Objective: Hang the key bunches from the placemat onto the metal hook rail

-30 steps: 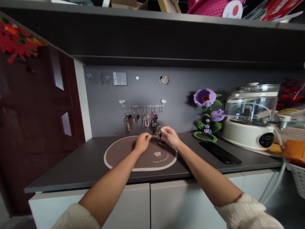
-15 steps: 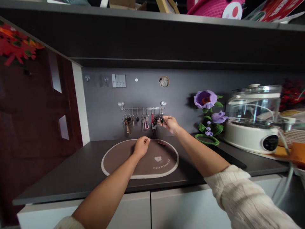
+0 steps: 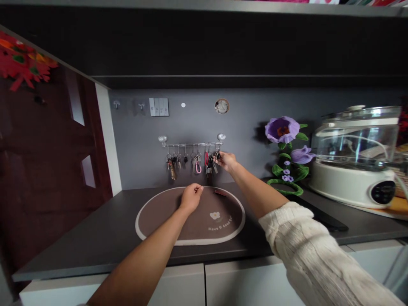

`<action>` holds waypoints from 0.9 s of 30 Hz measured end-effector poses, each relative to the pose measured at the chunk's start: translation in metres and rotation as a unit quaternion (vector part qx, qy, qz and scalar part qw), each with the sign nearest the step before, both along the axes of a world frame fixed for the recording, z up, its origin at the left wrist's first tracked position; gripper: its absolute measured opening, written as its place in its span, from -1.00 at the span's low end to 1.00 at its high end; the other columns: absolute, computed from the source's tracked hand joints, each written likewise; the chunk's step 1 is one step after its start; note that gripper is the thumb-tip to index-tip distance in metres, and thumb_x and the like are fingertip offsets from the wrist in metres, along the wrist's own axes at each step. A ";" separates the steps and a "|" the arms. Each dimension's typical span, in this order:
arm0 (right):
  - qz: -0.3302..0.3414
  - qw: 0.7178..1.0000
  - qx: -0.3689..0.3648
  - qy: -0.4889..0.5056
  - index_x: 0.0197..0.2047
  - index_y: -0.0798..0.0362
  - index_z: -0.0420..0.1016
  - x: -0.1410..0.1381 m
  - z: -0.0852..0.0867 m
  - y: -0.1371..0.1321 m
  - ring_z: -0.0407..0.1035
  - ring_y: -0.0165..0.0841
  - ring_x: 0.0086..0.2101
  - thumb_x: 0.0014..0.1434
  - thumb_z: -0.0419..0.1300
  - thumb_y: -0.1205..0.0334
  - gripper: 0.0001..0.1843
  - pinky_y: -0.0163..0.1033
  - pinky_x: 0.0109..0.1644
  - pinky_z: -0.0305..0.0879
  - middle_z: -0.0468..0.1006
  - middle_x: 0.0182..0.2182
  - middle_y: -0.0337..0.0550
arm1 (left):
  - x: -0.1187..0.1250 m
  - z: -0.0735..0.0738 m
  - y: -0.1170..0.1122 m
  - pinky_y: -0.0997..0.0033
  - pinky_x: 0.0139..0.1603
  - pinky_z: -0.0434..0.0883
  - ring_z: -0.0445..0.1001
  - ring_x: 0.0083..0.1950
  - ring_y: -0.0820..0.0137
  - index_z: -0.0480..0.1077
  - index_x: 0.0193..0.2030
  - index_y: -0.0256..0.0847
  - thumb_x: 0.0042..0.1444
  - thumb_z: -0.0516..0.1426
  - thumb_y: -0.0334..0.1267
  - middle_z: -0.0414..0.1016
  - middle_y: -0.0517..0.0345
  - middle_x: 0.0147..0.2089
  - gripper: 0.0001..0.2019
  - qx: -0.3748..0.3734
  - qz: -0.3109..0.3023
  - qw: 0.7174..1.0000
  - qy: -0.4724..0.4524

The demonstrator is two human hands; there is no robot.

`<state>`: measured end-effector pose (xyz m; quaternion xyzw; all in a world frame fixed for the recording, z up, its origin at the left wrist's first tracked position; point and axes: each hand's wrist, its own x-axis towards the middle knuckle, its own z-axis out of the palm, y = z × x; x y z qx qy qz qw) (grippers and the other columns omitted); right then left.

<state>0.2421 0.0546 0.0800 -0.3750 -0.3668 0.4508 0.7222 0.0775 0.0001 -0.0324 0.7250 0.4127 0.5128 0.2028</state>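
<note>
A clear hook rail (image 3: 191,145) on the grey wall carries several key bunches. At its right end my right hand (image 3: 228,161) is closed on a bunch of keys (image 3: 216,158), whose ring is at the last hook; whether it hangs there fully I cannot tell. Left of it hang dark keys with a red strap (image 3: 206,158), then keys with a pink loop (image 3: 198,167) and a brown tag (image 3: 172,171). My left hand (image 3: 192,197) is over the brown oval mat (image 3: 159,216), fingers curled together; anything inside them is hidden. A small dark red-brown item (image 3: 220,193) lies on the mat's far part.
Purple artificial flowers (image 3: 282,129) and a white appliance with a clear top (image 3: 353,174) stand on the right. A dark flat object (image 3: 325,219) lies before them. An overhanging shelf (image 3: 204,46) spans the top; a dark red door (image 3: 57,170) is at left.
The view has tilted down slightly and moved closer. My right hand stays at the rail's right end, with the key ring nearer the hook. My left hand remains over the mat.
</note>
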 end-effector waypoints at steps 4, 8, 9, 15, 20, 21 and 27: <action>-0.007 1.000 -0.016 0.003 -0.47 0.13 0.23 0.000 -0.003 0.004 0.32 -0.51 -0.60 0.09 -0.03 0.44 -0.87 -0.32 -0.41 0.39 0.32 -0.70 -0.29 | 0.000 0.001 0.000 0.49 -0.38 0.26 0.35 -0.43 0.47 0.35 -0.48 -0.27 -0.04 0.00 -0.21 0.42 0.15 -0.48 -0.81 -0.004 0.004 1.000 0.001; -0.010 0.999 -0.029 -0.008 -0.46 0.12 0.25 0.002 -0.007 0.007 0.31 -0.52 -0.60 0.08 -0.02 0.43 -0.88 -0.34 -0.43 0.39 0.33 -0.70 -0.28 | 0.000 0.001 -0.001 0.49 -0.37 0.26 0.35 -0.43 0.47 0.35 -0.47 -0.27 -0.04 -0.01 -0.22 0.42 0.14 -0.47 -0.81 -0.006 0.004 1.000 0.000; -0.012 0.999 -0.031 -0.014 -0.46 0.12 0.25 0.003 -0.008 0.008 0.30 -0.52 -0.60 0.07 -0.01 0.43 -0.89 -0.35 -0.44 0.38 0.33 -0.71 -0.28 | 0.000 0.001 -0.001 0.49 -0.38 0.26 0.35 -0.43 0.47 0.35 -0.47 -0.28 -0.03 -0.01 -0.21 0.42 0.14 -0.47 -0.80 -0.007 0.005 1.000 0.001; -0.018 0.998 -0.037 -0.055 -0.46 0.12 0.28 0.007 -0.016 0.009 0.20 -0.57 -0.67 0.02 0.00 0.46 -0.89 -0.39 -0.50 0.33 0.31 -0.73 -0.31 | 0.000 0.001 0.000 0.49 -0.38 0.25 0.34 -0.43 0.47 0.34 -0.48 -0.28 -0.04 -0.01 -0.21 0.40 0.15 -0.49 -0.80 -0.011 0.004 1.000 0.002; -0.011 0.996 -0.023 -0.080 -0.50 0.12 0.28 0.007 -0.018 0.004 0.13 -0.60 -0.70 -0.01 -0.01 0.49 -0.87 -0.40 -0.47 0.29 0.26 -0.75 -0.35 | -0.001 -0.002 0.003 0.50 -0.40 0.26 0.34 -0.43 0.47 0.34 -0.48 -0.27 -0.04 -0.01 -0.20 0.40 0.16 -0.50 -0.80 -0.011 0.002 1.000 -0.008; -0.008 0.996 -0.021 -0.086 -0.51 0.13 0.28 0.007 -0.018 0.003 0.13 -0.61 -0.70 -0.02 -0.01 0.50 -0.86 -0.40 -0.46 0.28 0.27 -0.74 -0.35 | -0.001 -0.002 0.003 0.50 -0.40 0.26 0.34 -0.43 0.47 0.34 -0.48 -0.27 -0.03 -0.01 -0.21 0.40 0.16 -0.50 -0.80 -0.009 0.002 1.000 -0.008; -0.005 0.995 -0.024 -0.097 -0.49 0.12 0.28 0.008 -0.024 -0.006 0.19 -0.60 -0.64 -0.01 0.01 0.47 -0.89 -0.46 -0.47 0.21 0.33 -0.65 -0.31 | -0.002 -0.002 0.005 0.49 -0.40 0.26 0.34 -0.44 0.47 0.35 -0.47 -0.27 -0.03 -0.01 -0.21 0.40 0.15 -0.50 -0.80 -0.001 -0.002 1.000 -0.007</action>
